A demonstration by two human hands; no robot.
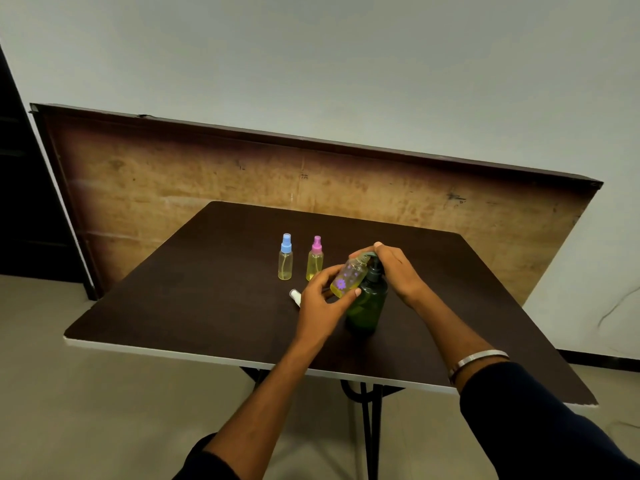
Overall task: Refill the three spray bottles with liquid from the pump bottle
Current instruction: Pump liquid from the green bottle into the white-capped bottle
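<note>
No brand name and no readable writing showed anywhere; the only marking was a print of purple flowers on the small clear uncapped spray bottle [348, 278], with yellow liquid pooled low in it. The left hand [320, 301] held that bottle tilted, thumb and fingers curled round its lower half, its open neck leaning toward one o'clock, up against the head of the dark green translucent pump bottle [369, 299]. The pump bottle stood upright on the dark brown bench [207, 271], right of centre. The right hand [394, 271] came in from five o'clock and lay over the pump head, fingers bent down across it, pressing on top, a silver bangle [478, 360] on the wrist. At eleven o'clock from the hands, two small clear spray bottles stood upright close together: the one with a blue cap [285, 258] on the left, the one with a pink cap [315, 259] on the right, both holding yellow liquid. A white spray cap [295, 295] lay on its side on the bench, just beside the left hand at nine o'clock.
</note>
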